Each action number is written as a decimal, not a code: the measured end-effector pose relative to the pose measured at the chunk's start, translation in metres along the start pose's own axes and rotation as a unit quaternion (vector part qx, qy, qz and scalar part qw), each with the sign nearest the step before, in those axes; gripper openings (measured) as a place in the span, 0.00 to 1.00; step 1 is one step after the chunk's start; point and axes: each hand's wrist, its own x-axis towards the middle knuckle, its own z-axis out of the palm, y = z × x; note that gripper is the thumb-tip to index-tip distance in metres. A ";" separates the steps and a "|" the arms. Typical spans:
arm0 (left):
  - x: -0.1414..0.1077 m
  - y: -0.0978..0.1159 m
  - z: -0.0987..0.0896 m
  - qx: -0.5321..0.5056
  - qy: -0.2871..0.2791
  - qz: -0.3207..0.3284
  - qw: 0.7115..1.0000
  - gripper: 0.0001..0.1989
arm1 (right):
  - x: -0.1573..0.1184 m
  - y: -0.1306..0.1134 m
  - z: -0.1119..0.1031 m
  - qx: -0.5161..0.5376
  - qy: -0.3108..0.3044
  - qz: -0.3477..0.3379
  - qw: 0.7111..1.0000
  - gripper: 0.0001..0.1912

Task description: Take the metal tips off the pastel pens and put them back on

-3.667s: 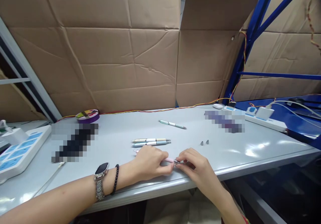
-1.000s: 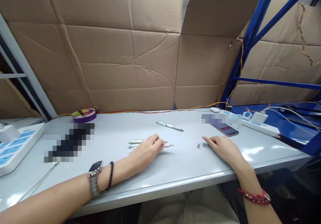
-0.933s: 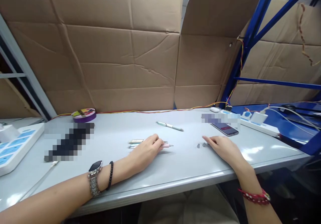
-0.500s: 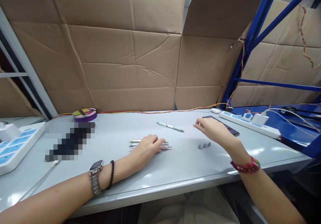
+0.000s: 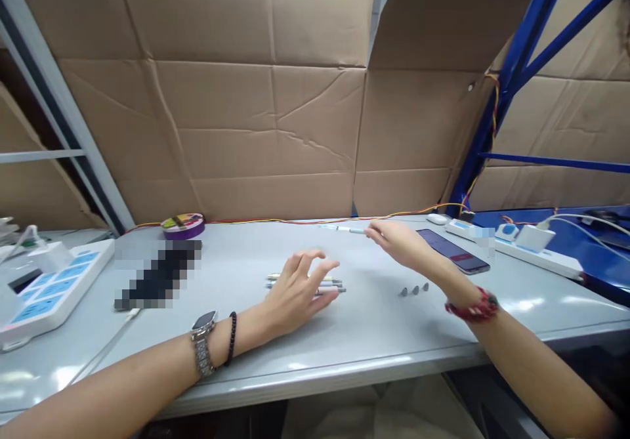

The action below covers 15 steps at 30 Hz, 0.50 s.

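Observation:
My right hand (image 5: 396, 241) pinches the end of a pale pen (image 5: 339, 229), whose other end points left above the table. Over a row of several pens (image 5: 335, 284) lying side by side, my left hand (image 5: 298, 288) is raised with its fingers apart. It covers the middle of those pens, and I cannot tell whether the palm touches them. Several small grey cone-shaped pieces (image 5: 415, 290) stand in a short row on the table, below and to the right of my right hand.
A phone (image 5: 455, 250) lies right of my right hand, near a white power strip (image 5: 531, 252). On the left are a purple tape roll (image 5: 183, 227), a blurred-out dark object (image 5: 162, 271) with a cable, and another power strip (image 5: 63, 294). Cardboard (image 5: 236, 98) lines the back.
My right hand has moved left and taken hold of the pen, lifting it off the table. My left hand has opened its fingers above the row of pens. The view has shifted slightly.

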 end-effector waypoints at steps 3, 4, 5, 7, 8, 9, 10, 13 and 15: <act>-0.006 0.007 -0.003 0.031 0.054 0.068 0.996 0.17 | -0.045 -0.019 -0.011 0.023 0.080 0.006 0.997 0.19; -0.007 0.010 -0.004 0.037 0.053 0.090 0.994 0.17 | -0.060 -0.027 -0.009 0.045 0.097 -0.004 0.994 0.19; -0.008 0.013 -0.005 0.038 0.039 0.110 0.992 0.18 | -0.075 -0.034 -0.003 0.073 0.113 -0.017 0.991 0.20; -0.009 0.018 -0.007 0.020 -0.031 0.133 0.990 0.19 | -0.097 -0.048 0.016 0.136 0.127 -0.046 0.981 0.22; -0.009 0.020 -0.007 0.002 -0.079 0.130 0.988 0.20 | -0.103 -0.053 0.027 0.176 0.131 -0.049 0.974 0.22; -0.008 0.022 -0.007 -0.016 -0.127 0.117 0.985 0.19 | -0.107 -0.057 0.039 0.211 0.135 -0.048 0.967 0.22; -0.007 0.022 -0.007 -0.028 -0.168 0.096 0.981 0.18 | -0.108 -0.060 0.050 0.235 0.132 -0.039 0.962 0.22; -0.005 0.021 -0.005 -0.016 -0.232 0.041 0.972 0.15 | -0.105 -0.064 0.066 0.270 0.112 0.000 0.956 0.21; -0.003 0.020 -0.004 0.010 -0.240 0.033 0.970 0.15 | -0.103 -0.063 0.064 0.291 0.095 -0.004 0.952 0.18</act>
